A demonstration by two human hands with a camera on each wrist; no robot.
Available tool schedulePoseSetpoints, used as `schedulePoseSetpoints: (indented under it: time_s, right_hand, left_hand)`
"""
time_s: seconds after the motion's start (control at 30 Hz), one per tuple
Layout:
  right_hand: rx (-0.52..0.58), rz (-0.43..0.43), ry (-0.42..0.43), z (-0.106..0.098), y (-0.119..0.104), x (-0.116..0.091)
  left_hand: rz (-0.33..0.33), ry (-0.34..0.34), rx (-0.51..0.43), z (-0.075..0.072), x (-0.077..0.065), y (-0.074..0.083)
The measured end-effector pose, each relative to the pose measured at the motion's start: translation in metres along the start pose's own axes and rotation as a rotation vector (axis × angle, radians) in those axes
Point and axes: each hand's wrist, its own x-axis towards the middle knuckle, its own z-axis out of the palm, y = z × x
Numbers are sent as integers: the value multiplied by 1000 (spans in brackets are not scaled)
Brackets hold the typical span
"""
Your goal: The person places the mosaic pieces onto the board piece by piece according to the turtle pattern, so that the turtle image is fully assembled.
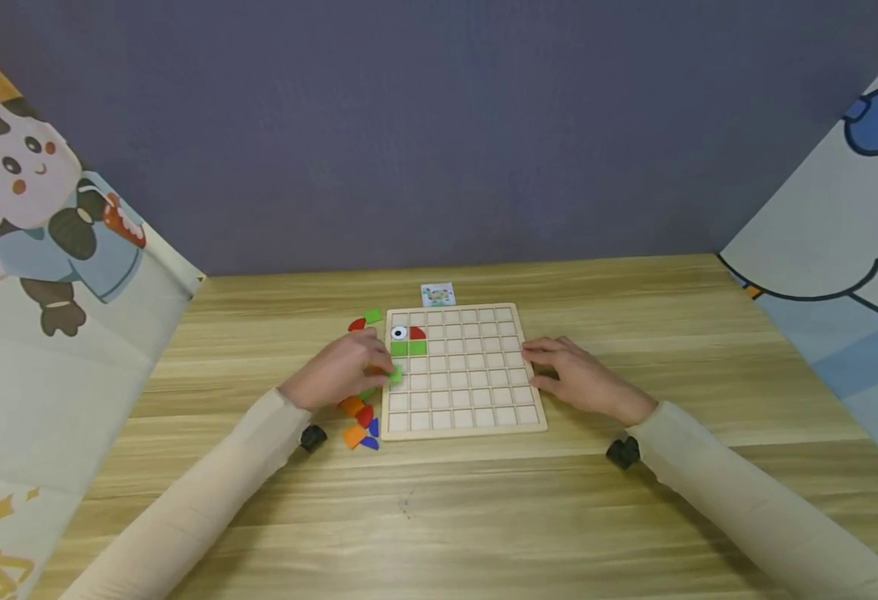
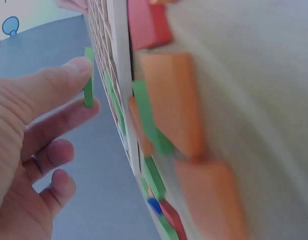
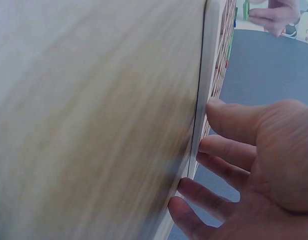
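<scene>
A square wooden grid board lies on the table. My left hand pinches a green square tile between thumb and index finger, over the board's left edge; its other fingers are loosely bent. In the board's upper left cells sit an eye tile, a red curved tile and two green tiles below them. My right hand rests against the board's right edge, with its thumb and fingertips touching the rim and nothing held.
Left of the board lie several loose tiles, among them an orange tile, a red tile and blue tiles. A small picture card is behind the board. A dark panel rises at the table's back.
</scene>
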Motion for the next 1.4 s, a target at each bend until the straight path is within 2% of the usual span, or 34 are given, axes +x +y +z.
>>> schedulePoseSetpoints:
  time_s: [0.23,0.5,0.8,0.93,1.23,1.4]
  right_hand:
    - [-3,-3,-4,0,0,0]
    - [-15,-22,5,0,0,0]
    - [-17,-18,5,0,1,0]
    - [-13,-21,6,1,1,0]
    - [-13,-12,-1,0,1,0]
    - [-11,-13,4,0,-1,0]
  left_hand:
    - [-35,-6,-8,9,25,-1]
    - [-110,-36,-29,12,37,1]
    - [-16,-23,34,15,43,7]
    - [3,-24,49,15,43,8]
    - [-20,-47,14,15,43,11]
    - [-75,-40,6,15,43,12]
